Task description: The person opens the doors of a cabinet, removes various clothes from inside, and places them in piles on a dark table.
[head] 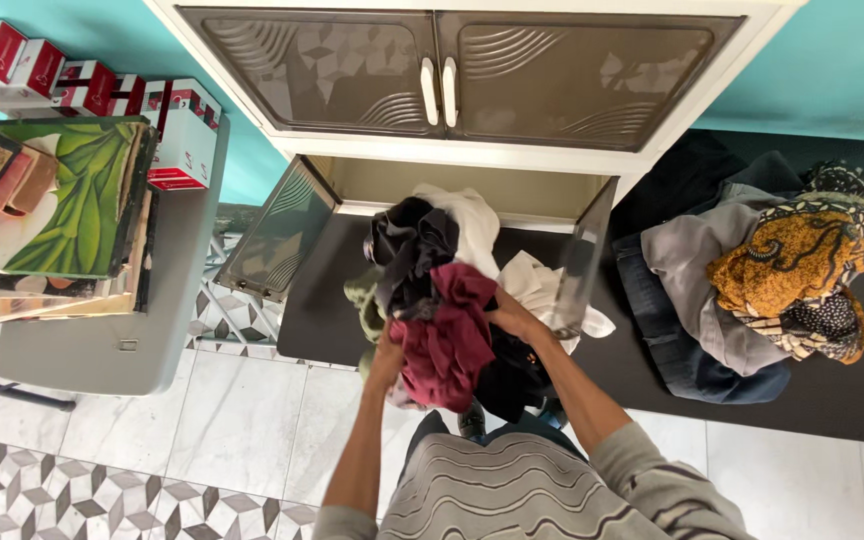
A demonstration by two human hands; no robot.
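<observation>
Head view: left hand and right hand are both grasping a clothes bundle before the open cabinet; maroon garment is hanging in front. Second clothes pile is lying well apart on the black mat.

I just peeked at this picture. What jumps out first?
The big armful of crumpled clothes, dark red, black and white, in the middle, gripped by the left hand and right hand before the open white cabinet. Next, the orange patterned cloth atop a clothes pile at right.

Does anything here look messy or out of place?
Yes. A loose heap of clothes lies unfolded on the dark mat, right of the cabinet. Both hands, left and right, grip a jumbled bundle.
</observation>
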